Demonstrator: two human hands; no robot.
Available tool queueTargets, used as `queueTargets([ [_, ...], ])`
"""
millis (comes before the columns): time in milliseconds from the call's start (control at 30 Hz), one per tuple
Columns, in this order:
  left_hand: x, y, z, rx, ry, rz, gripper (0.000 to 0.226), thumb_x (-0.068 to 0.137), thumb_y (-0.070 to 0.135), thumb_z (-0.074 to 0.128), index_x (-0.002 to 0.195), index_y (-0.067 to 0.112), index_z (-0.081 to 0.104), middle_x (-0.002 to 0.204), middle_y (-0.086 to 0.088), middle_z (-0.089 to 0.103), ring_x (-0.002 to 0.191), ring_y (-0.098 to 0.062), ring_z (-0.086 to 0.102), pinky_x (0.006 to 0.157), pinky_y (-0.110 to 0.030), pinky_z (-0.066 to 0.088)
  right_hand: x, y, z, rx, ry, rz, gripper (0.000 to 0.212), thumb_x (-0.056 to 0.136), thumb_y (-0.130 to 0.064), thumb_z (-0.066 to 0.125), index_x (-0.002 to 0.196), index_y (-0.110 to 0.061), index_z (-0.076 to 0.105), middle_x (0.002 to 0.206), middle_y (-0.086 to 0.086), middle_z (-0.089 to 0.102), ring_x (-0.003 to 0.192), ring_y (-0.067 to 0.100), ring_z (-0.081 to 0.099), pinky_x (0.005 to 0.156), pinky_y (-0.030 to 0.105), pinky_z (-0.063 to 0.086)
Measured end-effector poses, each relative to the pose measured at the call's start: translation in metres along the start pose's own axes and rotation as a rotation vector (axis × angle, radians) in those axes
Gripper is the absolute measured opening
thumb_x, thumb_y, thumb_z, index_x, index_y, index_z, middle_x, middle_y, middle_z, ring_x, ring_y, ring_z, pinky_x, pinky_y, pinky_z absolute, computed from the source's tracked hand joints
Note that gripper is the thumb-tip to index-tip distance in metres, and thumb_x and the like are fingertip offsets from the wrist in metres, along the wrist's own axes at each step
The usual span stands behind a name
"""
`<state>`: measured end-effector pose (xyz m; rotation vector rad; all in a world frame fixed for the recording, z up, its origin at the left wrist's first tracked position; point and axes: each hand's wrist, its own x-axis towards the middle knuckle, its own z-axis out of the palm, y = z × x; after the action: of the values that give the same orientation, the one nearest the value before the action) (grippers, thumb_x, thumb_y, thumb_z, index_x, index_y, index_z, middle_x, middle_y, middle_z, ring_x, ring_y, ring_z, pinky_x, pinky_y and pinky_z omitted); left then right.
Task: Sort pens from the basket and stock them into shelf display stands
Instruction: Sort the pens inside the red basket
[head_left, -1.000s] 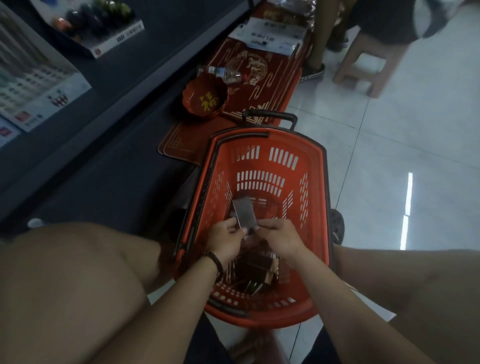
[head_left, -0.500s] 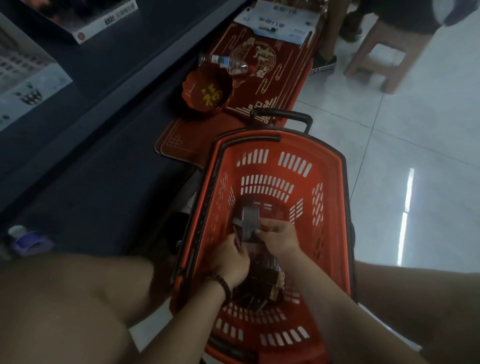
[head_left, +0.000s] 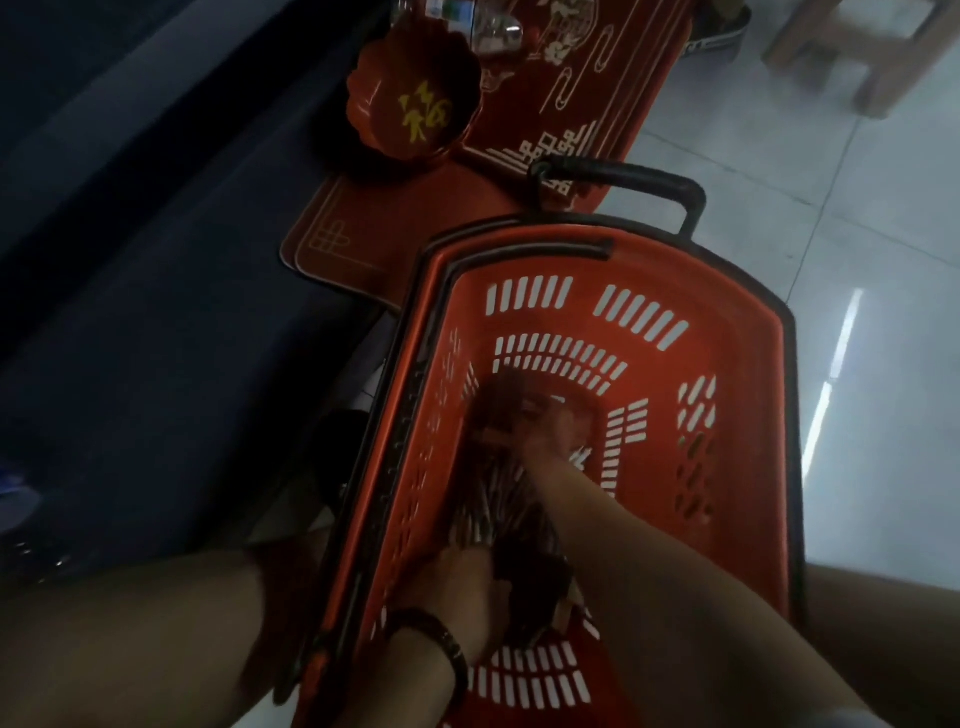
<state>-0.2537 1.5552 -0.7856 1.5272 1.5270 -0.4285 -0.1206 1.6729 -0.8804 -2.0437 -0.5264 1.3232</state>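
Dark beaded bracelet (head_left: 441, 642), left wrist

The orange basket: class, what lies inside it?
Inside the orange basket lies a heap of pens, with both hands reaching in: left hand, right hand. The hands and forearms cover part of the heap.
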Motion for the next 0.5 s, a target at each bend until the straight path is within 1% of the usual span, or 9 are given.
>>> queueTargets([
  [33, 0.003, -0.001, 0.0, -0.013, -0.032, -0.012, 0.039, 0.085, 0.046, 0.05, 0.114, 0.027, 0.068, 0.114, 0.001, 0.072, 0.107, -0.02, 0.067, 0.091, -0.033, 0.055, 0.002, 0.001, 0.003, 0.059, -0.033, 0.035, 0.016, 0.098, -0.003, 0.065, 0.113, -0.008, 0.068, 0.109, 0.005, 0.071, 0.084, 0.022, 0.072, 0.056, 0.027, 0.062],
  [67, 0.005, -0.001, 0.001, -0.016, -0.053, -0.022, 0.039, 0.086, 0.046, 0.05, 0.115, 0.027, 0.068, 0.114, 0.002, 0.072, 0.107, -0.02, 0.067, 0.092, -0.033, 0.055, 0.007, 0.005, 0.006, 0.051, -0.055, 0.06, 0.019, 0.094, -0.006, 0.072, 0.112, -0.009, 0.07, 0.112, 0.008, 0.074, 0.091, 0.027, 0.074, 0.064, 0.036, 0.065],
  [100, 0.007, -0.002, 0.001, -0.011, -0.06, -0.027, 0.039, 0.086, 0.046, 0.05, 0.116, 0.028, 0.068, 0.115, 0.002, 0.071, 0.107, -0.019, 0.067, 0.093, -0.034, 0.055, 0.012, 0.01, 0.008, -0.029, -0.063, 0.048, 0.023, 0.088, -0.01, 0.079, 0.11, -0.013, 0.074, 0.11, 0.008, 0.076, 0.094, 0.026, 0.074, 0.072, 0.039, 0.065],
  [133, 0.008, -0.002, 0.002, -0.001, -0.059, -0.027, 0.04, 0.087, 0.047, 0.05, 0.117, 0.027, 0.067, 0.116, 0.001, 0.071, 0.108, -0.02, 0.067, 0.093, -0.034, 0.055, 0.014, 0.011, 0.008, -0.14, -0.043, 0.031, 0.023, 0.084, -0.012, 0.082, 0.106, -0.015, 0.076, 0.104, 0.005, 0.077, 0.091, 0.021, 0.075, 0.073, 0.033, 0.064],
  [200, 0.01, -0.002, 0.003, 0.021, -0.035, -0.019, 0.039, 0.088, 0.046, 0.051, 0.116, 0.025, 0.067, 0.116, 0.0, 0.071, 0.108, -0.022, 0.067, 0.093, -0.034, 0.055, 0.014, 0.009, 0.006, -0.208, -0.002, 0.027, 0.01, 0.092, -0.017, 0.076, 0.102, -0.017, 0.078, 0.099, 0.001, 0.077, 0.083, 0.014, 0.073, 0.063, 0.021, 0.058],
  [300, 0.012, -0.005, 0.008, 0.047, -0.02, -0.019, 0.034, 0.092, 0.044, 0.052, 0.115, 0.024, 0.068, 0.116, -0.001, 0.071, 0.108, -0.022, 0.067, 0.093, -0.033, 0.054, 0.013, 0.005, 0.0, -0.299, 0.009, 0.006, 0.011, 0.098, -0.026, 0.067, 0.101, -0.02, 0.077, 0.101, 0.001, 0.078, 0.084, 0.015, 0.073, 0.069, 0.026, 0.059],
  [367, 0.011, -0.007, 0.011, 0.061, -0.026, -0.016, 0.034, 0.093, 0.043, 0.053, 0.117, 0.025, 0.068, 0.118, -0.001, 0.07, 0.108, -0.021, 0.066, 0.094, -0.033, 0.054, 0.006, 0.0, -0.007, -0.372, 0.005, -0.045, 0.016, 0.1, -0.026, 0.065, 0.105, -0.017, 0.078, 0.106, 0.003, 0.077, 0.091, 0.018, 0.073, 0.076, 0.028, 0.057],
  [433, 0.01, -0.009, 0.015, 0.078, -0.053, -0.015, 0.034, 0.094, 0.042, 0.053, 0.12, 0.024, 0.068, 0.121, -0.003, 0.069, 0.111, -0.023, 0.065, 0.095, -0.034, 0.053, -0.004, -0.004, -0.016, -0.482, -0.008, -0.117, 0.024, 0.101, -0.027, 0.064, 0.117, -0.014, 0.076, 0.115, 0.004, 0.074, 0.108, 0.022, 0.069, 0.084, 0.024, 0.046],
  [500, 0.01, -0.009, 0.016, 0.113, -0.087, -0.016, 0.035, 0.095, 0.039, 0.054, 0.121, 0.022, 0.068, 0.124, -0.007, 0.068, 0.114, -0.026, 0.064, 0.097, -0.035, 0.052, -0.014, -0.007, -0.026, -0.594, -0.054, -0.151, 0.033, 0.1, -0.035, 0.066, 0.126, -0.015, 0.071, 0.119, 0.001, 0.07, 0.119, 0.023, 0.064, 0.09, 0.026, 0.044],
])
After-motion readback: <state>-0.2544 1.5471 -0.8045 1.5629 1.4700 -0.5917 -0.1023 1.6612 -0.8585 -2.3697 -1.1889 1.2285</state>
